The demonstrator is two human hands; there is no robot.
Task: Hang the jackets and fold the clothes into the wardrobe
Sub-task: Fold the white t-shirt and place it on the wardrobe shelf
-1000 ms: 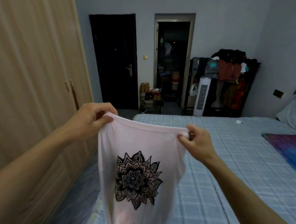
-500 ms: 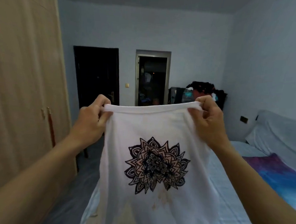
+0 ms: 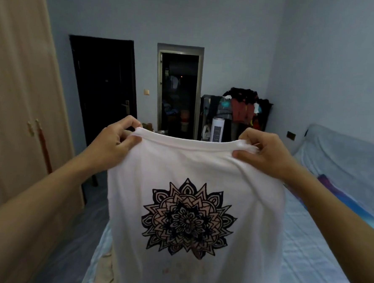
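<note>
White T-shirt (image 3: 192, 174) held up in front of the person, left hand (image 3: 113, 145) and right hand (image 3: 266, 152) apart, each pinching a top corner.
Grip and spread match half a second ago. Wardrobe (image 3: 19, 109) stands beyond the left hand, bed (image 3: 306, 247) under the right.

1. The T-shirt (image 3: 191, 163) is white cloth, matt and soft, with a stitched hem along its upper edge.
2. The mandala print (image 3: 187, 220) on it is dark ink, flat and matt.
3. The wardrobe (image 3: 16, 87) shows a pale wood-grain surface with a low sheen.
4. The bed sheet (image 3: 306, 258) is light blue checked cloth, matt.
5. The door (image 3: 102, 81) is dark and smooth; its handle (image 3: 126, 107) looks metallic.
6. The tower fan (image 3: 217, 130) appears to be white plastic.
7. The wall (image 3: 232, 23) is matt and plain.
</note>
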